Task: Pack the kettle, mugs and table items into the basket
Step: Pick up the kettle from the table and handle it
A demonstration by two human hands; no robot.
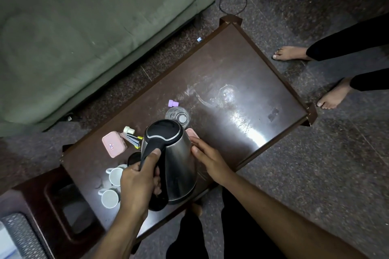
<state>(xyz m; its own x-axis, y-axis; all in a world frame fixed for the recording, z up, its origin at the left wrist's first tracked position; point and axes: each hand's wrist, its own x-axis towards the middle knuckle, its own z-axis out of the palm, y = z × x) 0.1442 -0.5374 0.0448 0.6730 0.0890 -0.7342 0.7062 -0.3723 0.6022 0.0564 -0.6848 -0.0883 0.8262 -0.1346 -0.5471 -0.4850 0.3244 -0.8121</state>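
The steel kettle point(176, 166) is over the near part of the brown table point(252, 82), its long axis tilted, the black lid toward the far side. My left hand point(139, 183) grips its black handle. My right hand point(207, 156) touches its right side with straight fingers. Two white mugs point(112, 187) stand left of it.
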